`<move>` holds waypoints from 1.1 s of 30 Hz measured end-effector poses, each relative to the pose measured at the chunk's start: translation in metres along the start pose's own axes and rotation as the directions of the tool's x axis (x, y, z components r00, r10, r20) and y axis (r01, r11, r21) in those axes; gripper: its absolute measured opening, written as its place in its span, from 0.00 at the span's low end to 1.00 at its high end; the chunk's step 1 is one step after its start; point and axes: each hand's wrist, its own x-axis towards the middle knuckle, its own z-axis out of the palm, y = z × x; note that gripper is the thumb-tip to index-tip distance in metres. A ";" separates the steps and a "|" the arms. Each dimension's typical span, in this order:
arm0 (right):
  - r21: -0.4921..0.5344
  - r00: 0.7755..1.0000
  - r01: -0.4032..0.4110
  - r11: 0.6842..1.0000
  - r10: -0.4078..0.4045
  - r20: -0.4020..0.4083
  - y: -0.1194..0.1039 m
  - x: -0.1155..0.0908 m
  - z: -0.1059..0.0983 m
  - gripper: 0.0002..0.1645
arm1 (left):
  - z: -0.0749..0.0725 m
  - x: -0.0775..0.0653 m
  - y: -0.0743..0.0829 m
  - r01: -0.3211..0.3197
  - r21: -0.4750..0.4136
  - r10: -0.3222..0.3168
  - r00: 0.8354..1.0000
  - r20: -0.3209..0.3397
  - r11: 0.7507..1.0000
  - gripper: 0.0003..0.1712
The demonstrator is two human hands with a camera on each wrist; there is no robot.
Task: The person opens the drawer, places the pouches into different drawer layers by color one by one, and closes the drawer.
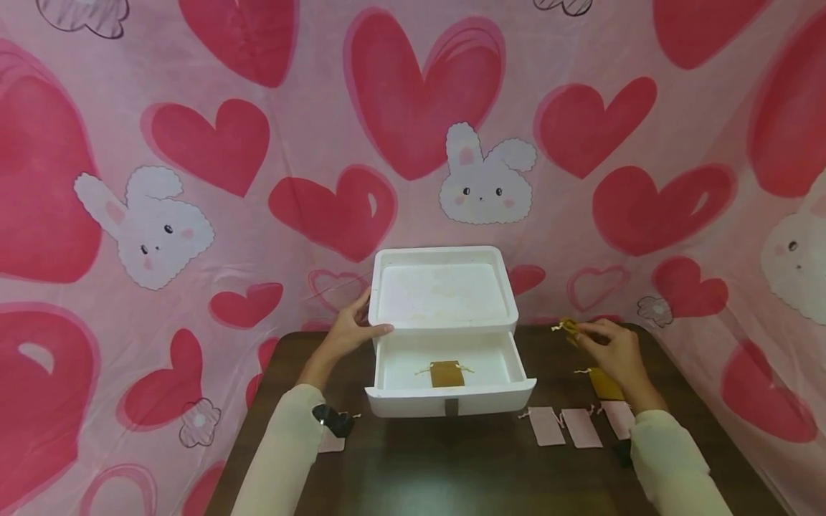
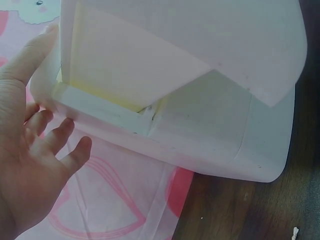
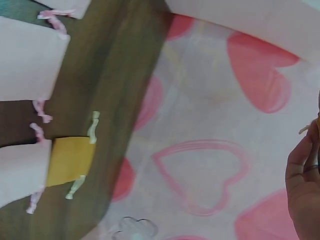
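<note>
Head view: left hand against the side of white drawer unit, thumb at its rim. Right hand pinches a mustard pouch. Second mustard pouch and three pink pouches lie on its near side; third mustard pouch sits in pulled-out drawer, between the hands.

Left wrist: fingers spread apart beside the unit.

Right wrist: hand cut off at frame edge, held pouch barely visible.

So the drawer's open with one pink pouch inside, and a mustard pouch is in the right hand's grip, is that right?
Not quite: the pouch inside the open drawer is mustard, not pink, as the head view shows. The rest of your statement stands.
</note>
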 end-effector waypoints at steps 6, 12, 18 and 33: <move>0.058 1.000 0.005 0.998 -0.005 0.010 -0.022 0.009 -0.002 0.12 | 0.000 0.000 0.000 -0.007 0.003 0.007 1.000 0.000 1.000 0.59; 0.104 0.997 0.078 0.992 -0.079 0.010 -0.062 0.017 -0.002 0.12 | 0.000 0.001 0.001 -0.016 -0.011 0.016 1.000 0.005 1.000 0.59; 0.146 0.994 0.064 0.987 -0.076 0.080 -0.070 0.016 0.004 0.13 | 0.001 0.000 0.001 -0.012 -0.018 0.012 1.000 0.005 1.000 0.59; 0.166 0.965 0.052 0.985 -0.093 0.247 -0.117 0.016 0.032 0.13 | 0.000 0.000 -0.001 -0.011 0.005 0.011 1.000 -0.002 1.000 0.58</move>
